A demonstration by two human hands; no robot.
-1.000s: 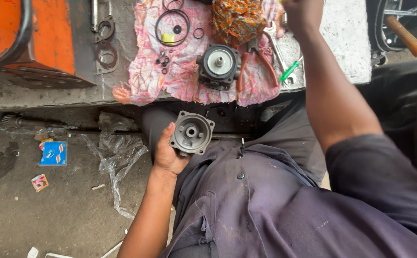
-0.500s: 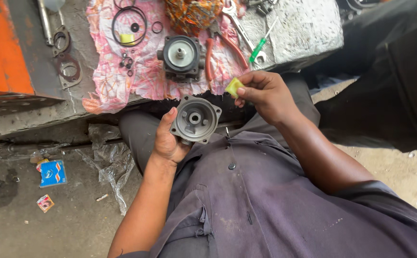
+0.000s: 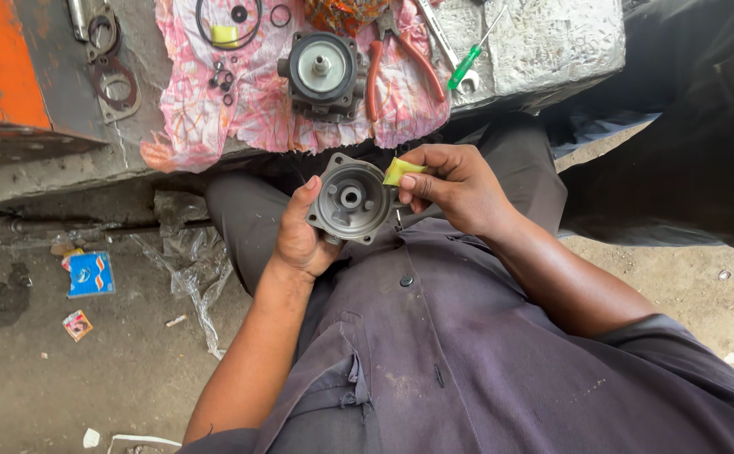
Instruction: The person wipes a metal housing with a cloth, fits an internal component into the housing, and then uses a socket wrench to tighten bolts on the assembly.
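Note:
My left hand [image 3: 298, 240] grips a round grey metal housing cover [image 3: 351, 199] with a central hole, held above my lap. A small yellow-green piece [image 3: 400, 171] is pinched in my right hand [image 3: 458, 185], right at the cover's upper right edge. I sit in dark grey work clothes.
On the concrete bench a pink patterned cloth [image 3: 198, 118] carries a dark pump body [image 3: 322, 73], red-handled pliers [image 3: 397, 59], black rubber rings [image 3: 225, 18] and small parts. A green-handled screwdriver [image 3: 465, 66] lies beside it. Gaskets [image 3: 114, 84] sit near an orange box [image 3: 1, 59]. Plastic scraps [image 3: 186, 269] litter the ground.
My right hand came down from the bench with the yellow-green piece and now holds it against the cover. The left hand keeps the cover steady.

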